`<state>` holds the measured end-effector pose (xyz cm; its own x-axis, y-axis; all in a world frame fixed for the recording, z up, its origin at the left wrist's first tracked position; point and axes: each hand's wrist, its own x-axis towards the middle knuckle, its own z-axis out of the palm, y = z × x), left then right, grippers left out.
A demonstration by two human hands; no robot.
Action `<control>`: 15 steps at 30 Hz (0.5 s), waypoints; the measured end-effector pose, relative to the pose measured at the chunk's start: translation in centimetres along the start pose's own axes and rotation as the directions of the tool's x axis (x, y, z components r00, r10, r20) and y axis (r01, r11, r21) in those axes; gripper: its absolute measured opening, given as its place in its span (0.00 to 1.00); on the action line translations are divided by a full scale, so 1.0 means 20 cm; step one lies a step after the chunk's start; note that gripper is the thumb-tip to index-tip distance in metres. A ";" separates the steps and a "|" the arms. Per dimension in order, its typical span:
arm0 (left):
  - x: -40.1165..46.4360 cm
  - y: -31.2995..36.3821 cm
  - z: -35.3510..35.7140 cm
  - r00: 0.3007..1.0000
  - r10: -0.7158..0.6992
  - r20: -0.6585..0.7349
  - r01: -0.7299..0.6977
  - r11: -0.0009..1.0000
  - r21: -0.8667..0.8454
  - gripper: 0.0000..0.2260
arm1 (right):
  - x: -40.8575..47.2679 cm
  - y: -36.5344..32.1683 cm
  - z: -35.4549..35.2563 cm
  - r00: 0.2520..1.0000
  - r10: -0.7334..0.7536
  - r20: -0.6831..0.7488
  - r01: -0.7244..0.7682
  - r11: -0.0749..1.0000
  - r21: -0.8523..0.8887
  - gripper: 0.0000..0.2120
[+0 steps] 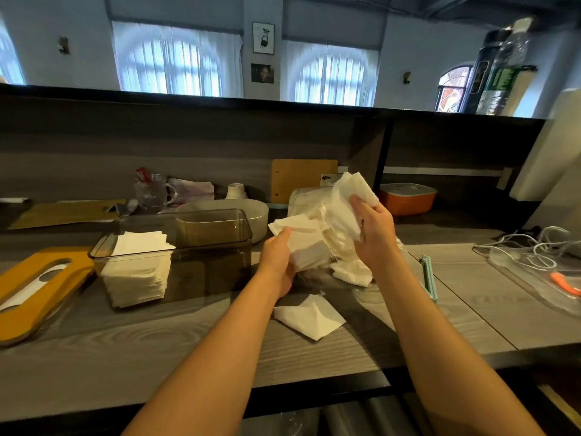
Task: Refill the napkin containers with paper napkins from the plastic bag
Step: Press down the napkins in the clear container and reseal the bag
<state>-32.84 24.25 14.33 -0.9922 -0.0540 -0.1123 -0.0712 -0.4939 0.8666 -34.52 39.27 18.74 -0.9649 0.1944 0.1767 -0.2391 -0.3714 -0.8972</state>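
Above the bag [306,199], hands [327,243] hold napkins [345,202] upright.

Curtained arched windows [171,66], pale walls [85,42]

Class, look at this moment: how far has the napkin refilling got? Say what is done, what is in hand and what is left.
Done: the clear container holds one napkin stack on its left side. In hand: the left hand and right hand each grip napkins at the plastic bag. Left: the container's right side is unfilled, its yellow lid lies off, and one loose napkin sits on the counter.
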 end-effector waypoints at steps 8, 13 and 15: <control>-0.02 0.02 0.00 0.981 -0.049 0.189 0.046 0.999 0.023 0.21 | -0.08 0.12 0.11 0.982 -0.033 0.187 0.156 0.703 -0.694 0.07; -0.02 -0.02 0.00 0.976 -0.057 0.210 0.018 0.983 0.183 0.24 | -0.07 0.13 0.11 0.979 -0.091 0.182 0.187 0.760 -0.623 0.13; -0.02 -0.03 -0.01 0.972 -0.064 0.227 0.016 0.978 0.207 0.21 | -0.06 0.14 0.11 0.973 -0.097 0.211 0.214 0.727 -0.652 0.12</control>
<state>-32.41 24.42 13.75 -0.9829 0.1761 -0.0543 -0.1069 -0.3046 0.9465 -34.19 35.95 16.92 -0.9382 0.0340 0.3445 -0.3095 0.3634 -0.8787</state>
